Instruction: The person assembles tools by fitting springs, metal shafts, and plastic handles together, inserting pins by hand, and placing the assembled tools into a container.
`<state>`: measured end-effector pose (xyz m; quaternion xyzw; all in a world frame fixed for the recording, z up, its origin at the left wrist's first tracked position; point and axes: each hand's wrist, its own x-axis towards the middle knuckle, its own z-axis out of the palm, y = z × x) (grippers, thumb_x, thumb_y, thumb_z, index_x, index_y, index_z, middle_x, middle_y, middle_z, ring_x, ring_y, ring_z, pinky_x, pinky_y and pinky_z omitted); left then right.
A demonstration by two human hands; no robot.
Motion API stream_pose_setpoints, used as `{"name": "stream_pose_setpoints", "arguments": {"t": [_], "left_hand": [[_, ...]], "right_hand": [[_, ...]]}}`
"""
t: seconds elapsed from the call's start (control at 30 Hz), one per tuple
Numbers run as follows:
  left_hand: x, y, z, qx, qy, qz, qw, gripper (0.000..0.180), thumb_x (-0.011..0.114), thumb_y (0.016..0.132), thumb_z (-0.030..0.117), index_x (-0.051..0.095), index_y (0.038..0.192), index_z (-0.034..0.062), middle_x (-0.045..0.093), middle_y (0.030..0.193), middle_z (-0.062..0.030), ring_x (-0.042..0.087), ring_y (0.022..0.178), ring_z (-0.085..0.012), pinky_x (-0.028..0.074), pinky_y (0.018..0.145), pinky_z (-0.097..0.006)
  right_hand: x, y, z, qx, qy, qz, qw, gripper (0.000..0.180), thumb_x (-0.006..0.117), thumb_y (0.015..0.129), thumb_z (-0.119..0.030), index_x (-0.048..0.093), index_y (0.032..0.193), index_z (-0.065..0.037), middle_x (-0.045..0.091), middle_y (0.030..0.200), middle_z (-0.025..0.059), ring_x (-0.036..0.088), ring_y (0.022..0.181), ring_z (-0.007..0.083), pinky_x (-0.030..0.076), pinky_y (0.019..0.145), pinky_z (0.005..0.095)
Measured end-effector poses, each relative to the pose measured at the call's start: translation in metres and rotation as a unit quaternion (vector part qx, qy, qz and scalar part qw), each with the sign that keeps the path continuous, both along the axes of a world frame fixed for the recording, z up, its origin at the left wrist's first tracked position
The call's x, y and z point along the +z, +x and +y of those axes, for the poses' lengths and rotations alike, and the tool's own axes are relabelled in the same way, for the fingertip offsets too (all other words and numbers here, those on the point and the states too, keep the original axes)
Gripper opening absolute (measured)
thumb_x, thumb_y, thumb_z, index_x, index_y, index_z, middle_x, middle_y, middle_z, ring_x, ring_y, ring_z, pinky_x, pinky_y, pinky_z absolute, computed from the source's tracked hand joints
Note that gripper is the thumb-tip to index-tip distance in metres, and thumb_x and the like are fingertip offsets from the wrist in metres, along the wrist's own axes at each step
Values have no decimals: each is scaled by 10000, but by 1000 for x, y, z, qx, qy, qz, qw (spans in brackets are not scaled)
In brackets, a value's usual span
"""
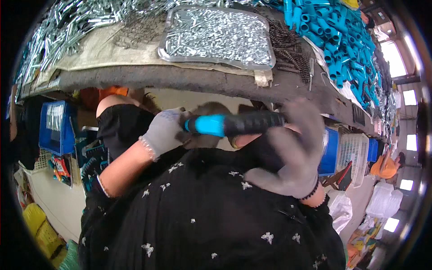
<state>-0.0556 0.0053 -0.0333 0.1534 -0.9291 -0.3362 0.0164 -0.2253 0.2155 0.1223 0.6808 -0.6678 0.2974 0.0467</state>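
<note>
Gloves cover both hands, which meet low in front of the person's dark dress, near of the workbench edge (180, 81): the left hand (164, 132) is closed around the blue end of a handle (234, 123), while the right hand (297, 153) wraps its black end, fingers curled but blurred, so I cannot tell how tightly it grips. Held level between the two hands, the handle is braced at both ends, probably to steady it for fitting. Far on the bench lie a tray (167, 45) of small metal parts, dark springs (290, 49) and blue tubes (335, 36) to the right, within reach.
</note>
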Motion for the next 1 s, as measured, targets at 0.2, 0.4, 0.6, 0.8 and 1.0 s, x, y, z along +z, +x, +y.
{"name": "stream_pose_setpoints", "arguments": {"t": [0.2, 0.4, 0.6, 0.8, 1.0], "left_hand": [[-34, -11, -13, -27, -89, -90, 992, 343, 687, 796, 288, 676, 1070, 82, 689, 966, -169, 673, 934, -356, 534, 808, -456], [-52, 0, -64, 223, 123, 22, 967, 450, 655, 879, 355, 654, 1119, -26, 687, 1058, -251, 659, 996, -409, 506, 871, -448], [-57, 2, -71, 261, 169, 15, 950, 505, 651, 862, 400, 657, 1069, -60, 667, 1058, -295, 640, 1045, -420, 492, 897, -431], [-55, 3, -67, 233, 136, 62, 961, 522, 645, 861, 427, 661, 1046, -60, 665, 1037, -291, 627, 1038, -436, 488, 897, -451], [-50, -1, -65, 221, 145, 3, 964, 476, 657, 862, 385, 658, 1058, -49, 666, 1046, -285, 628, 1033, -434, 495, 891, -455]], "right_hand": [[-97, -21, -17, -116, 250, -108, 955, 452, 692, 878, -291, 554, 1264, -102, 655, 923, 198, 650, 853, 393, 508, 727, 472], [-174, -48, -38, -204, 323, -131, 915, 376, 664, 906, -287, 576, 1208, -82, 668, 1003, 230, 642, 963, 424, 508, 796, 488], [-206, -53, -60, -196, 395, -41, 897, 380, 609, 930, -364, 581, 1108, -29, 675, 955, 242, 649, 924, 428, 508, 792, 509], [-206, -39, -76, -184, 424, -40, 886, 393, 570, 940, -378, 591, 1079, -12, 686, 913, 243, 664, 892, 422, 514, 798, 516], [-213, -34, -89, -145, 420, -12, 896, 352, 594, 923, -350, 592, 1125, -63, 683, 929, 226, 657, 908, 419, 514, 796, 501]]}}
